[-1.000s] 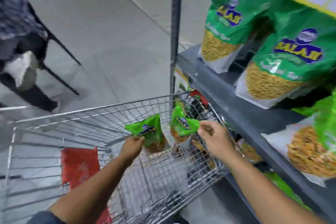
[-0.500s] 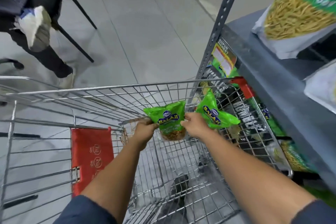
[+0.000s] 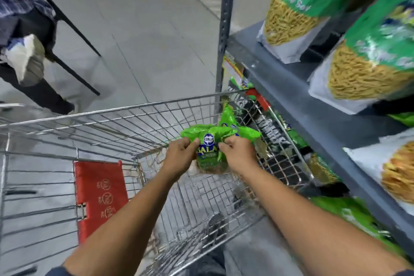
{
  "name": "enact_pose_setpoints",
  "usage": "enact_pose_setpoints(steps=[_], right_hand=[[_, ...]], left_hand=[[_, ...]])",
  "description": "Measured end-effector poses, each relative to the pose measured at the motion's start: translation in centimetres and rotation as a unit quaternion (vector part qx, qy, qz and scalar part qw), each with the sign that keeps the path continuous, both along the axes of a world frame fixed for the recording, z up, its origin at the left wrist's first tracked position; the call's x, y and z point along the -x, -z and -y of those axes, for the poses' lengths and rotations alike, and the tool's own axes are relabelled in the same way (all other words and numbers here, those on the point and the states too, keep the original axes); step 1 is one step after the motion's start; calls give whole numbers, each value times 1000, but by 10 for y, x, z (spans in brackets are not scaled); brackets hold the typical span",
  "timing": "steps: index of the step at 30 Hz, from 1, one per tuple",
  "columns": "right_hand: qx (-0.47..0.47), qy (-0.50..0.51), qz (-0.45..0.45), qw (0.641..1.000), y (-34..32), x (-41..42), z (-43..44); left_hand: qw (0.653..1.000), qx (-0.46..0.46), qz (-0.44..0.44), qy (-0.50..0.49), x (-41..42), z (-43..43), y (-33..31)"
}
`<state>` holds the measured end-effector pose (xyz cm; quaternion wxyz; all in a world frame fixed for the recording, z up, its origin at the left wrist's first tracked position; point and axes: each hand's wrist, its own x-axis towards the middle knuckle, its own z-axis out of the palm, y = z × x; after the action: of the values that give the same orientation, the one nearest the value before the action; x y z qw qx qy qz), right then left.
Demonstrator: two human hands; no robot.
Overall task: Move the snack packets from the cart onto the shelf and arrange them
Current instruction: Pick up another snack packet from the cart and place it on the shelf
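Two bare forearms reach forward from dark blue sleeves over a wire shopping cart, the left hand and the right hand both closed on green snack packets gathered between them above the cart's basket. The front packet faces the camera: glossy bright green film crumpled along its top edge, a round blue-and-white logo, yellow lettering on a dark blue band, and a clear lower window showing brownish snack. At least one more green packet rises behind it and spills toward the right hand; how many are in the bunch cannot be told. The left thumb and fingers pinch the front packet's left edge, the right fingers curl over its right side. A red plastic child-seat flap printed with warning symbols hangs at the cart's near end. Just right of the cart stands a grey metal shelf on a perforated upright, stocked with large green-topped bags of yellow sev, more green packs showing on the tier below. Farther off on the pale tiled floor, another person's dark trousers and light shoe appear beside black chair legs.
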<state>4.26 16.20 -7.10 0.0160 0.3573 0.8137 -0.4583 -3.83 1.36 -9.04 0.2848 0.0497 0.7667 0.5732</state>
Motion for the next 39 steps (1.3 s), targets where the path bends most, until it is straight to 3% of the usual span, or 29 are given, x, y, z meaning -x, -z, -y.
enact_pose_setpoints(steps=[5, 9, 14, 17, 23, 26, 34, 37, 39], right_hand=[[67, 106, -146, 981, -74, -78, -21], [106, 165, -276, 941, -136, -160, -30], [65, 220, -378, 897, -193, -270, -50], [21, 263, -418, 869, -214, -326, -65], [-24, 366, -438, 821, -224, -425, -110], [-17, 439, -415, 797, -206, -457, -139], [16, 474, -410, 779, -183, -475, -164], [-70, 495, -398, 769, -193, -477, -152], [-172, 515, -425, 725, -196, -477, -130]], left_hand=[[992, -42, -85, 78, -53, -32, -95], [971, -67, -177, 143, -109, -63, -165], [928, -113, -296, 196, -198, -109, -230], [909, -136, -317, 235, -246, -136, -254], [885, -185, -292, 310, -338, -210, -265], [886, -153, -290, 327, -371, -244, -255], [888, -121, -267, 354, -403, -277, -237], [903, -129, -196, 361, -403, -273, -235], [906, -126, -150, 375, -397, -258, -220]])
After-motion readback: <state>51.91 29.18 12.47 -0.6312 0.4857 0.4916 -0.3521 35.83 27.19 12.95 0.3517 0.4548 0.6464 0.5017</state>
